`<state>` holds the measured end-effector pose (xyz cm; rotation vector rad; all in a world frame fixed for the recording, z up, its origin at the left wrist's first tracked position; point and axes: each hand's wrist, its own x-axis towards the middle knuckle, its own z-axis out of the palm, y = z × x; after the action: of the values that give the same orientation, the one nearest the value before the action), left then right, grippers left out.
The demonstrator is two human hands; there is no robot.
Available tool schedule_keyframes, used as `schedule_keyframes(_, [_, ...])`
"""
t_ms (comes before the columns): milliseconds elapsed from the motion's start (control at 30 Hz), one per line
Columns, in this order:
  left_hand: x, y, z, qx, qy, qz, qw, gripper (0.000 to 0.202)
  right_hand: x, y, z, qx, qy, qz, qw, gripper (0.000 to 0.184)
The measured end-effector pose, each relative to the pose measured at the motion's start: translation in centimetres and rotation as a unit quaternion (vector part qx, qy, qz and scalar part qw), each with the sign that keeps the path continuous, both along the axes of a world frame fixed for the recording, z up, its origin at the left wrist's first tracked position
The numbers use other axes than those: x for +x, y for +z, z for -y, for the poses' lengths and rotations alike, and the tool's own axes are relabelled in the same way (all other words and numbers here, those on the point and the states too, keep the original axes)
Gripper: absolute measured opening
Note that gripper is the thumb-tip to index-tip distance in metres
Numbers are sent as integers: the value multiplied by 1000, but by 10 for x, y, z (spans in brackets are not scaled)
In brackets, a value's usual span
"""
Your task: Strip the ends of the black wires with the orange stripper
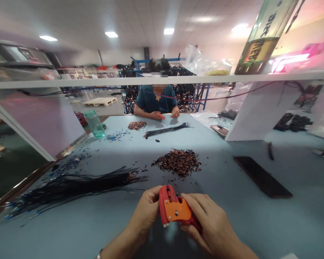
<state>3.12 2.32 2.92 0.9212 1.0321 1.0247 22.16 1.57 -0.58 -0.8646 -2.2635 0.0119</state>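
Note:
A red and orange wire stripper (176, 210) is gripped in my right hand (212, 223), whose fingers wrap round its handles. My left hand (147, 210) is closed against the left side of the tool's head; its fingertips are partly hidden, and I cannot make out what lies in them. Just beyond the tool is a heap of small black and copper-coloured pieces (179, 162). To the left lies a bundle of black wires (89, 187), with bare or copper-looking ends on the right and blue tips on the left.
Blue scraps (72, 162) are scattered at the left edge, near a green bottle (94, 124). A dark phone (261, 176) lies at the right. Across the table, a person (156, 100) holds a red tool, with another wire bundle (166, 130) in front. A white shelf (110, 82) spans overhead.

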Motion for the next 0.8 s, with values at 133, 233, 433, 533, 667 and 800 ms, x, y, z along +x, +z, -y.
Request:
schedule_keyframes(133, [3,1,2,0,-22,-5,1000,5,-1,0,0,-13,-7,0,1000,43])
schedule_keyframes(233, [5,2,3,-2,-31,-12,999,9,-1,0,-1,-21,-7,0,1000,43])
schedule_keyframes(433, [8,4,4,10,-31,-15,999,17,-2,0,-1,-34,-9,-1,999,42])
schedule_keyframes(533, [9,4,5,16,-31,-17,999,18,-2,0,-1,-38,-8,-3,999,41])
schedule_keyframes(667, [9,5,6,17,-23,-22,999,21,-3,-2,-3,-33,-9,-1,999,41])
schedule_keyframes(800, [10,7,7,4,-13,-15,1000,25,-5,-2,-5,-35,-15,4,999,41])
